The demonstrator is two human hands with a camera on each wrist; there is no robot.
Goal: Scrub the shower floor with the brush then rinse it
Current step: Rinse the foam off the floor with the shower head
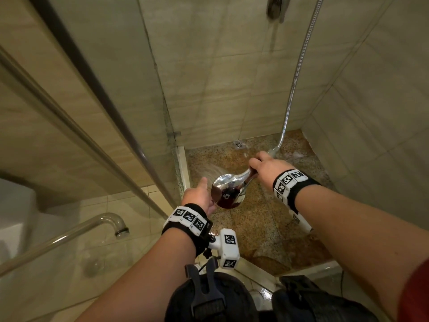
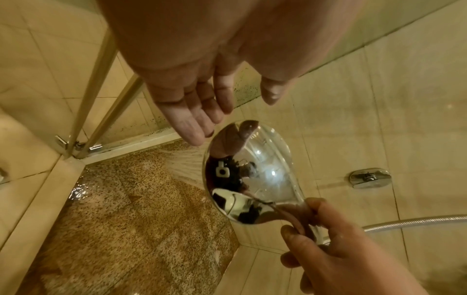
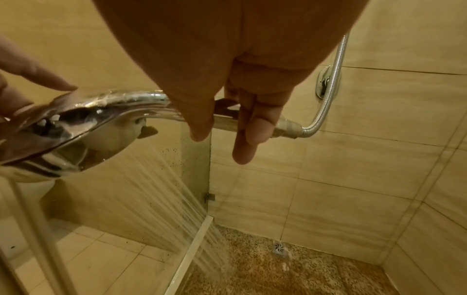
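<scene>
A chrome shower head (image 1: pixel 228 189) sprays water down to the left onto the speckled brown shower floor (image 1: pixel 255 226). My right hand (image 1: pixel 267 167) grips its handle, fingers curled round it (image 2: pixel 328 249). My left hand (image 1: pixel 199 196) is open, fingers straight (image 2: pixel 197 115), lying against the rim of the shower head (image 3: pixel 76 135). The spray lands near the glass wall's bottom rail (image 3: pixel 194 249). The floor (image 3: pixel 278 279) is wet with patches of foam. No brush is in view.
A metal hose (image 1: pixel 299 66) runs from the handle up the tiled back wall. A floor drain (image 1: pixel 238 144) sits in the far corner. A glass door with a curved handle (image 1: pixel 111 219) stands at the left. A raised sill (image 1: pixel 301 268) edges the shower.
</scene>
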